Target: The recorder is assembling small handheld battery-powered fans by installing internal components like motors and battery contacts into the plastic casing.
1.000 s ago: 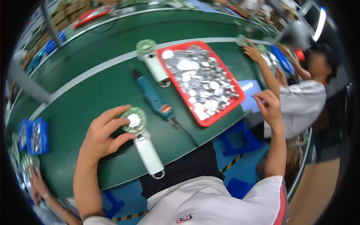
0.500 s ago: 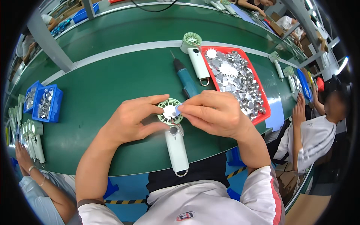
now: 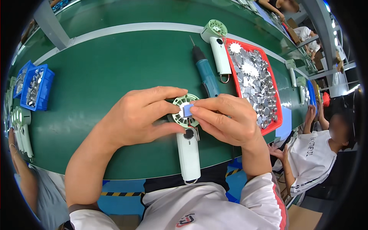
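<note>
A handheld fan point(image 3: 188, 157) with a white handle and a green round head lies on the table in front of me, its metal loop toward my body. My left hand point(image 3: 140, 115) holds the fan head point(image 3: 177, 102) from the left, one finger at its top rim and the thumb near where the head meets the handle. Between thumb and fingers of my right hand point(image 3: 228, 119) is a small flat blue square piece point(image 3: 187, 110), held over the silver centre of the head. Thin wires point(image 3: 189, 123) show at the bottom of the head.
Beyond my right hand lie a teal electric screwdriver point(image 3: 207, 74) and another fan point(image 3: 220, 55). A red tray point(image 3: 279, 111) of silver metal parts stands at the right, blue bins point(image 3: 46, 90) at the left. Co-workers sit on both sides; one wears a white shirt point(image 3: 312, 157).
The blue piece now shows more fully over the middle of the fan head. My left fingers have spread to the top rim. The whole view has shifted slightly.
</note>
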{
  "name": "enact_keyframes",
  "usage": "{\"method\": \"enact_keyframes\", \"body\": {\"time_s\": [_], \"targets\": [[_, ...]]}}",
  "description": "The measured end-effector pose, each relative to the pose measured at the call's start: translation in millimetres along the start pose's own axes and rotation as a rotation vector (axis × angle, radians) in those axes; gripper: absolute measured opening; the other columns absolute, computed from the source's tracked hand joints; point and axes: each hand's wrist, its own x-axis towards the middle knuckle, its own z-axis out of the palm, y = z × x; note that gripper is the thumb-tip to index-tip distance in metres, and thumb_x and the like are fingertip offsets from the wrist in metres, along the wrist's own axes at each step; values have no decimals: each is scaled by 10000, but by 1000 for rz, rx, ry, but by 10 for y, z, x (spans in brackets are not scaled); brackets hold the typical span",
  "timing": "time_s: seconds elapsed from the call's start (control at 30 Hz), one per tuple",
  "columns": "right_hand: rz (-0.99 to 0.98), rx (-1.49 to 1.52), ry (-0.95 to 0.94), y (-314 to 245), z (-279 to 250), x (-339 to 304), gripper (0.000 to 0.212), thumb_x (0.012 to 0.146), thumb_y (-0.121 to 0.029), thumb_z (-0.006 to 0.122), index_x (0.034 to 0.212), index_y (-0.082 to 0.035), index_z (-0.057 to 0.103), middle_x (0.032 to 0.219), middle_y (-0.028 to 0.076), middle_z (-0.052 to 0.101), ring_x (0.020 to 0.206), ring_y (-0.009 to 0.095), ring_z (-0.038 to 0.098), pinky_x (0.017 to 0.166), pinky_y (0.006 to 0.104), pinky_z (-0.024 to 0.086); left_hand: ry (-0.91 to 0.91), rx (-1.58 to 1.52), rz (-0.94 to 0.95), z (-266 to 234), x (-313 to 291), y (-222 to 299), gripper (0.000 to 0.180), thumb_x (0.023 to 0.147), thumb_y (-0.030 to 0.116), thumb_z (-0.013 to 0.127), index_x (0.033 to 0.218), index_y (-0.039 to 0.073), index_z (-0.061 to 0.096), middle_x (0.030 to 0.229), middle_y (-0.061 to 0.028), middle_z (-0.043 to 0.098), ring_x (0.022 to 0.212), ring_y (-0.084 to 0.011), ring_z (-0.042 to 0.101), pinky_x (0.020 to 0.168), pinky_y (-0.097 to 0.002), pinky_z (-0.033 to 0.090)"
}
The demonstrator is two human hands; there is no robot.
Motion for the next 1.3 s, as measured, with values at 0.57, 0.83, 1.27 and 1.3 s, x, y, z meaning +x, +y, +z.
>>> {"method": "enact_keyframes", "body": {"time_s": [0.57, 0.83, 1.27, 1.3], "targets": [[-7, 13, -14, 9, 21, -40, 388, 798, 37, 911, 1178, 20, 832, 1092, 164, 832, 672, 210, 692, 540, 311, 515, -14, 12, 13, -9, 15, 17, 456, 749, 206, 1035, 1052, 7, 758, 1292, -202, 794, 994, -329, 821, 806, -392, 687], [0, 3, -23, 2, 25, -49, 401, 790, 37, 910, 1183, 18, 833, 1087, 157, 833, 674, 204, 676, 544, 313, 511, -44, -6, -16, -29, 2, 23, 486, 742, 224, 1038, 1093, -1, 788, 1312, -219, 797, 1065, -351, 828, 868, -401, 699], [5, -9, -26, 0, 28, -60, 385, 794, 41, 905, 1172, 18, 835, 1088, 152, 833, 677, 208, 686, 543, 316, 514, -44, 24, -1, -39, 6, 37, 506, 754, 238, 1024, 1144, 1, 808, 1315, -225, 797, 1042, -346, 828, 853, -396, 699], [8, -14, -31, -10, 19, -51, 385, 792, 42, 905, 1169, 18, 834, 1087, 150, 832, 676, 209, 685, 542, 317, 513, -56, 25, -6, -43, 7, 39, 499, 757, 235, 1021, 1148, 0, 818, 1317, -227, 795, 1029, -337, 828, 845, -393, 703]]}}
